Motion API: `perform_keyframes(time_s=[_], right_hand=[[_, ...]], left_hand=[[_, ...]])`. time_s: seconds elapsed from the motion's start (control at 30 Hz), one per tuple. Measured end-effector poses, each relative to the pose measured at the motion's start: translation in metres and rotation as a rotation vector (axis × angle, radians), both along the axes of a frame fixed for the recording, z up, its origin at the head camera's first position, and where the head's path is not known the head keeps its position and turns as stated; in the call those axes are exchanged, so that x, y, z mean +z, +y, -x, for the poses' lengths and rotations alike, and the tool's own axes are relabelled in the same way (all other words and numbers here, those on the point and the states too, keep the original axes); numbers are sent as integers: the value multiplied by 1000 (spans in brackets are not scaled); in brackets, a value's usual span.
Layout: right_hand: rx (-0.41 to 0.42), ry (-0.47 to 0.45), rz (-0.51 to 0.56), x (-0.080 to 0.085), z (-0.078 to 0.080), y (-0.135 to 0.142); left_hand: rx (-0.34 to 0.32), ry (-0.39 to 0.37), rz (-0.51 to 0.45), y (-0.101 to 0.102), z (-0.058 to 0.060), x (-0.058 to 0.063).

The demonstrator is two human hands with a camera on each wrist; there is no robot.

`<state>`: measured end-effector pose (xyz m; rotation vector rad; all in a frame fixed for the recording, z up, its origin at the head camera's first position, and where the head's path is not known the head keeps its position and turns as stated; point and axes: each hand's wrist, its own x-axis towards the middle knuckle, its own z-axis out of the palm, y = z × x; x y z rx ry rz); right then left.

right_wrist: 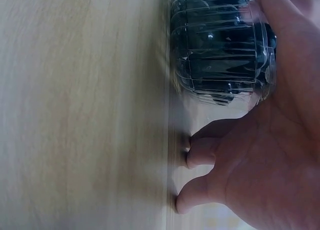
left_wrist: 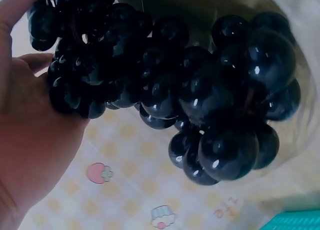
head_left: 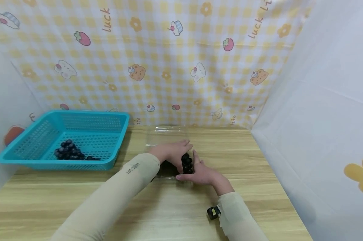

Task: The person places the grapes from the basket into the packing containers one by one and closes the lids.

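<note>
A clear plastic box (right_wrist: 220,60) stands at the middle of the table with a bunch of dark grapes (head_left: 187,163) in it. My left hand (head_left: 173,152) reaches down over the box from above and holds the grapes at their right end. In the left wrist view, the grapes (left_wrist: 200,90) spread out beside the left palm, and some fingertips are hidden. My right hand (head_left: 203,172) rests at the right end of the box, thumb and index spread about it. Other right-hand fingers (right_wrist: 202,152) reach down to the table, apart from the box.
A blue plastic basket (head_left: 119,140) stands at the left on the wooden table (head_left: 229,157), with more dark grapes (head_left: 68,150) inside. The transparent lid (head_left: 166,135) lies raised behind the box, near the patterned cloth (head_left: 166,90). White walls flank both sides.
</note>
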<state>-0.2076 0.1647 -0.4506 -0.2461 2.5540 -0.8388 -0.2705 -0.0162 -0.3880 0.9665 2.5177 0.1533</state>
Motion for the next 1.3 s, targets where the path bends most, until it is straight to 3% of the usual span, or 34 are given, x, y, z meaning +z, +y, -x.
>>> perform_keyframes(time_s=[0.17, 0.43, 1.03, 1.3], right_hand=[[-2, 1, -7, 2, 0, 0], [-3, -2, -19, 0, 0, 0], [9, 4, -14, -4, 1, -1], [9, -4, 16, -4, 2, 1]], left_hand=[[70, -101, -70, -2, 9, -5], [94, -194, -137, -9, 18, -8], [109, -134, 12, 1, 7, -2], [92, -46, 44, 5, 5, -6]])
